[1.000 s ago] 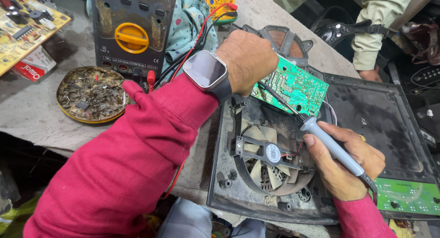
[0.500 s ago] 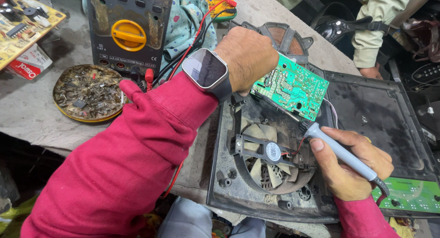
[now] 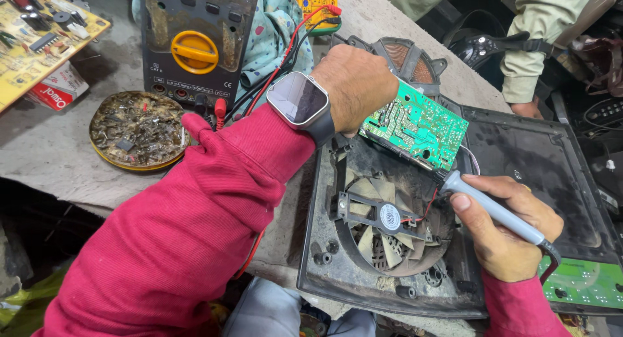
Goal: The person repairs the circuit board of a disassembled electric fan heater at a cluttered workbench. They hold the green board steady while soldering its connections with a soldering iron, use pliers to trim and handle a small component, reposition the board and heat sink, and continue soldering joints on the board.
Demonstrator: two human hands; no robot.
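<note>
My left hand (image 3: 355,85), with a smartwatch (image 3: 300,102) on the wrist, holds a green circuit board (image 3: 415,129) tilted up over an opened black appliance housing (image 3: 324,246). My right hand (image 3: 506,230) grips a grey-blue soldering iron (image 3: 493,207), its tip touching the board's lower right corner. Below the board a dusty cooling fan (image 3: 389,223) sits in the housing. A copper coil (image 3: 405,54) shows behind my left hand.
A large dark multimeter (image 3: 195,41) with a yellow dial stands at the back, red and black leads trailing from it. A round tin (image 3: 137,130) of solder scrap lies left. A yellow circuit board (image 3: 39,32) is far left. Another person's sleeve and hand (image 3: 529,71) are at upper right.
The soldering iron tip has moved up and right, from over the fan to the lower edge of the green board. My left hand still holds the board tilted up.
</note>
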